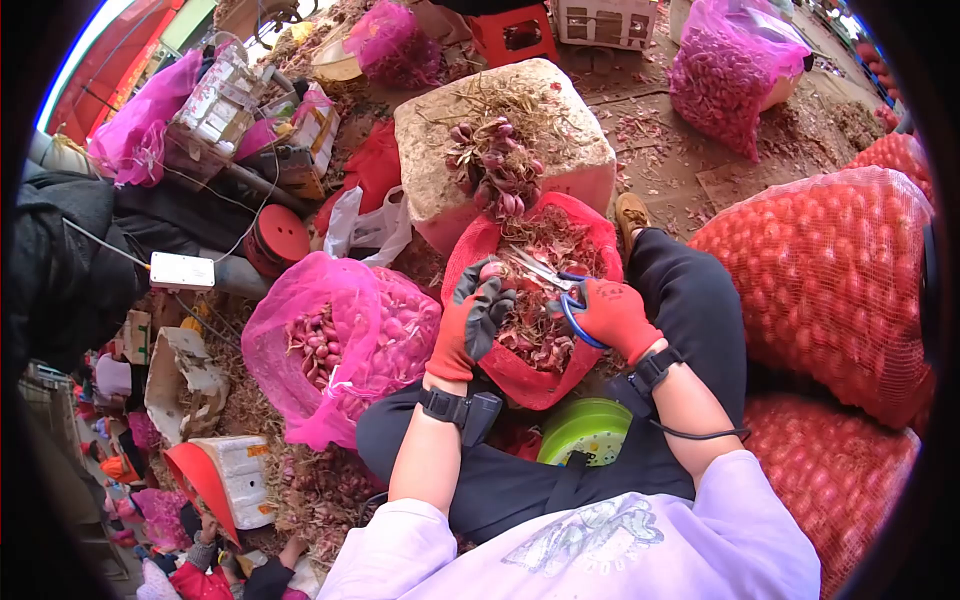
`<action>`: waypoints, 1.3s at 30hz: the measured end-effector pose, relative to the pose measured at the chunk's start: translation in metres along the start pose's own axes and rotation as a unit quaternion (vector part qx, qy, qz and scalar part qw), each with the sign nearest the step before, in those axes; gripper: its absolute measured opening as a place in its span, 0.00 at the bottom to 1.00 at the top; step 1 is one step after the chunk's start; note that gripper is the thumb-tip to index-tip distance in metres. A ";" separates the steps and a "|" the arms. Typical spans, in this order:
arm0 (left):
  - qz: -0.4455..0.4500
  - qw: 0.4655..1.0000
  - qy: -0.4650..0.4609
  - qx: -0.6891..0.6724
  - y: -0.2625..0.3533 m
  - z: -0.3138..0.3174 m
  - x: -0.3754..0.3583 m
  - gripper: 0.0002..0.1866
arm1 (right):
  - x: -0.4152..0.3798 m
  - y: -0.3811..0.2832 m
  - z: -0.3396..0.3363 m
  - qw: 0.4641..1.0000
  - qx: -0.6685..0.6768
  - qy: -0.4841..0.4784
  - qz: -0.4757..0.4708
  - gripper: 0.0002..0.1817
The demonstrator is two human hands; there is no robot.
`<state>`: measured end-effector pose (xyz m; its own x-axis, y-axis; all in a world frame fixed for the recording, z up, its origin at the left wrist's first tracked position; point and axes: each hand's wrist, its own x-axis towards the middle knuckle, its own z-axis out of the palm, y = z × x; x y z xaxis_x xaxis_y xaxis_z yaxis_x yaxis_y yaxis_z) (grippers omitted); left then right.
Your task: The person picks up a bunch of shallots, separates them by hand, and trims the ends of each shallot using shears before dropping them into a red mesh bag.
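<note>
Ana: What is closest to the wearer?

Ben: A green tub (pixel 590 425) between the dark-clad legs. Beyond it are two gloved hands, red with dark grey fingers.

Ana: What does each hold?

Ben: The left hand (pixel 470 325) pinches a small purple-red bulb (pixel 491 271) at its fingertips. The right hand (pixel 615 312) grips the blue handles of the scissors (pixel 540 268), whose blades are parted and angled towards the left hand.

Ana: What might go wrong there?

Ben: Probably a nicked glove or finger, since the bulb is small and the fingertips sit near the blades. A round bulb could also slip if the pinch is light, perhaps dropping into the red mesh bag (pixel 548 388) underneath, where loose skins might make it hard to spot.

Ana: And beside the bag?

Ben: A pink mesh bag (pixel 400 325) of bulbs, on the wearer's left. Its mouth is open, so a knock from the knee might spill some.

Ana: Farther out?

Ben: A pale block (pixel 430 135) bears a bunch of bulbs (pixel 500 165) with dry stalks. The bunch hangs over the near edge, so a tug could bring it down. To the right bulges a full red sack (pixel 820 270); farthest off stands a red stool (pixel 515 38).
</note>
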<state>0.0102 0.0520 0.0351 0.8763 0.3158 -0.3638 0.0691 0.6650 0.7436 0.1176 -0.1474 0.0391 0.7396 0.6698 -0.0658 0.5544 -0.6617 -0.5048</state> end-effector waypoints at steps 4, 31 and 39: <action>0.006 0.996 0.009 -0.086 0.004 0.004 0.003 0.15 | -0.006 0.004 0.007 0.996 0.009 0.075 -0.044 0.29; 0.141 0.988 0.054 0.042 -0.002 0.006 0.003 0.15 | -0.009 -0.009 -0.005 0.998 -0.049 0.013 -0.032 0.32; 0.169 0.983 0.053 0.037 -0.002 0.011 0.001 0.13 | -0.010 -0.013 -0.012 0.998 -0.047 0.024 -0.038 0.31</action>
<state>0.0160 0.0440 0.0395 0.8004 0.5824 -0.1422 -0.1799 0.4596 0.8697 0.1073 -0.1492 0.0565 0.7100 0.7041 0.0123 0.6413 -0.6393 -0.4243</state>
